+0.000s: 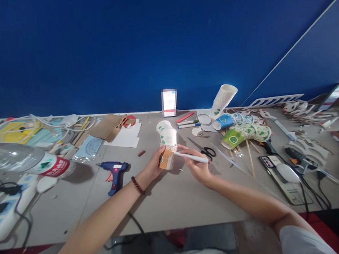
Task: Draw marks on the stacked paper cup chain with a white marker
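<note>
My left hand (154, 163), with a dark bead bracelet at the wrist, is closed around an orange-patterned paper cup (166, 162). My right hand (197, 167) grips a white pen (192, 156), whose tip end is close to the cup's upper right side; I cannot tell if it touches. Just beyond stands a white paper cup (168, 137) with green marks, and a second white cup (163, 125) shows behind it. Whether these join the orange cup cannot be made out. Black-handled scissors (207, 151) lie beyond my right hand. A small brown piece (141, 153) rests left of the cups.
To the left are a blue glue gun (114, 175), a large water bottle (50, 165) and a power strip (11, 211). A tall stack of cups (224, 98) leans at the back. Green cups (233, 137), markers (188, 124) and a phone (286, 185) occupy the right.
</note>
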`<state>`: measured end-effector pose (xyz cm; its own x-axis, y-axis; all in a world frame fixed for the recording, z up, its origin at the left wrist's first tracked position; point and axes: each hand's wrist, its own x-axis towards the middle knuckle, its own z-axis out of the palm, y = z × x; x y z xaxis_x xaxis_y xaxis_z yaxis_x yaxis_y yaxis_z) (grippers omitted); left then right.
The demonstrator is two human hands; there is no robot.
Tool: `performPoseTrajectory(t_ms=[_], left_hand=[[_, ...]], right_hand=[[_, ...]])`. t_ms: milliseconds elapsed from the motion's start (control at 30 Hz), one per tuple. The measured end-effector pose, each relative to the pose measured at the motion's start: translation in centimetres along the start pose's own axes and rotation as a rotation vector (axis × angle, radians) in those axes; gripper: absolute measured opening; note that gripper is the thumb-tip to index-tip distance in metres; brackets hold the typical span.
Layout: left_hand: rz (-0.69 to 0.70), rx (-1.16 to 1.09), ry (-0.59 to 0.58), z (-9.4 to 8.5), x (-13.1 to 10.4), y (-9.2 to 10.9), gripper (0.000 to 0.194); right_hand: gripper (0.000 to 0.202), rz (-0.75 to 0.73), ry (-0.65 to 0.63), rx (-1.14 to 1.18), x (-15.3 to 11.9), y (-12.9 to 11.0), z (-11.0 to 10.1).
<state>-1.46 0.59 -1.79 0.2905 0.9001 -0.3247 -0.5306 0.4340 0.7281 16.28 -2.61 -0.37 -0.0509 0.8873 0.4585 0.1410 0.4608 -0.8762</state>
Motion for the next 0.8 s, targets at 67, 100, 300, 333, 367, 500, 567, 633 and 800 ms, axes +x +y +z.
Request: performPoseTrajectory(t_ms=[67, 100, 300, 333, 367, 500, 567, 633, 800], left_hand=[[0.002, -0.005, 0.002, -0.03, 0.08, -0.07, 0.044], [0.001, -0.007, 0.003, -0.02, 0.10, -0.09, 0.044], [0.009, -0.026, -0.015, 0.09, 0.05, -0.07, 0.038], [0.009, -0.030, -0.017, 0.09, 0.03, -0.07, 0.037], [0.008, -0.032, -0.016, 0.10, 0.01, -0.06, 0.037], [0.006, -0.020, 0.015, 0.20, -0.11, 0.08, 0.038], [-0.008, -0.015, 0.021, 0.31, -0.19, 0.20, 0.039], [-0.027, -0.012, 0.020, 0.39, -0.23, 0.28, 0.040], [-0.013, -0.026, 0.017, 0.33, -0.10, 0.12, 0.036]], right_hand=[[0.018, 0.002, 0.007, 0.013, 0.03, 0.02, 0.02], [0.018, 0.005, 0.008, 0.018, 0.04, 0.01, 0.02], [0.020, 0.029, 0.011, 0.034, 0.11, -0.18, 0.04], [0.021, 0.034, 0.010, 0.036, 0.11, -0.18, 0.04], [0.021, 0.038, 0.010, 0.038, 0.11, -0.18, 0.03], [0.022, 0.027, -0.013, 0.038, 0.07, -0.10, -0.06], [0.021, 0.003, -0.029, 0.043, 0.03, -0.06, -0.09], [0.020, -0.020, -0.040, 0.062, -0.01, -0.03, -0.08], [0.024, 0.010, -0.029, 0.049, -0.06, 0.03, 0.00]])
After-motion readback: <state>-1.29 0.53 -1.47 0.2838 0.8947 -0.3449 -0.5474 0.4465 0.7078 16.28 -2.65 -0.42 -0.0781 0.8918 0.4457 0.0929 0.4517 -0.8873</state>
